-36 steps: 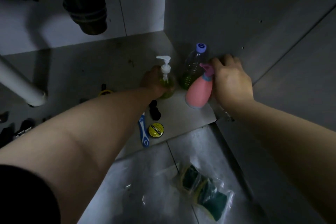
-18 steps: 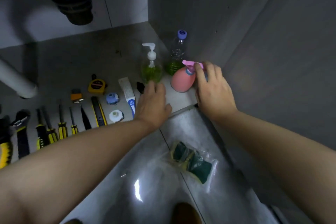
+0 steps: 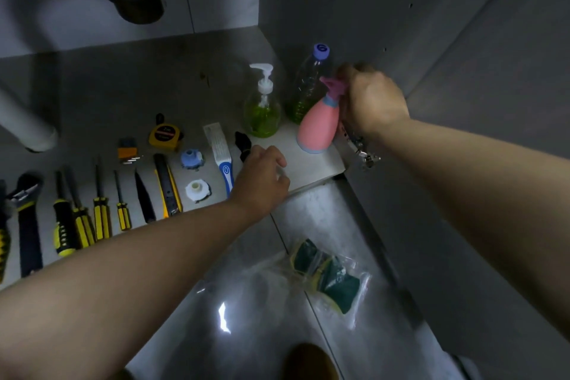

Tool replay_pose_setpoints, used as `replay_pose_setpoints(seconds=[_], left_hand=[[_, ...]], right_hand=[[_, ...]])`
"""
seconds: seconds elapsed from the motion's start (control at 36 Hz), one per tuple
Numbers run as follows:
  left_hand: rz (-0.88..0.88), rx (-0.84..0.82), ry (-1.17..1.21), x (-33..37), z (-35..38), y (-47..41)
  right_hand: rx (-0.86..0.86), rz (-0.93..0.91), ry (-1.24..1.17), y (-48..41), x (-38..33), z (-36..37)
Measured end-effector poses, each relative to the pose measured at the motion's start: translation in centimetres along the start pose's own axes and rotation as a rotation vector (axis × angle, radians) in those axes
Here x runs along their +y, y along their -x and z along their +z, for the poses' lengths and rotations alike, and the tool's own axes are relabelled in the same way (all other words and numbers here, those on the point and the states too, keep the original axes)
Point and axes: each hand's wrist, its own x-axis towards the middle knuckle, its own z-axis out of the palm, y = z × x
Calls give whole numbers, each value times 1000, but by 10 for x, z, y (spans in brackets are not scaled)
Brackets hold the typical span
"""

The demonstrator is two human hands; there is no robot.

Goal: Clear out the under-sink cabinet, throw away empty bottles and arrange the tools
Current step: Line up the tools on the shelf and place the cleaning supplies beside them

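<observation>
Grey cabinet floor [image 3: 129,86] holds aligned tools. Right hand [image 3: 368,99] fingers clamp the pink plastic spray bottle [image 3: 319,125]; left hand [image 3: 262,177] rests loosely curled, empty. Next: seat the bottle beside the others.

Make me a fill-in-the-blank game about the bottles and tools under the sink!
1. The right hand holds the top of the ____ spray bottle.
2. The liquid in the pump bottle is ____.
3. The tape measure is yellow and lies on the cabinet ____.
4. The clear bottle behind the spray bottle has a ____ cap.

Missing words: pink; green; floor; purple
</observation>
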Motion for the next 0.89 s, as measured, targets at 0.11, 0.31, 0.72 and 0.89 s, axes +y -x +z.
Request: replay_pose_setpoints(seconds=[0.11, 0.31, 0.72, 0.89], left_hand=[[-1, -5, 30, -2, 0, 3], [31, -4, 73, 9, 0, 12], [-24, -470, 23, -6, 51, 67], [-339, -520, -69, -27, 74, 89]], right_hand=[[-11, -8, 9, 0, 1, 0], [97, 3, 163, 16, -8, 5], [-625, -8, -281, 198, -7, 73], [-768, 233, -324, 250, 10, 100]])
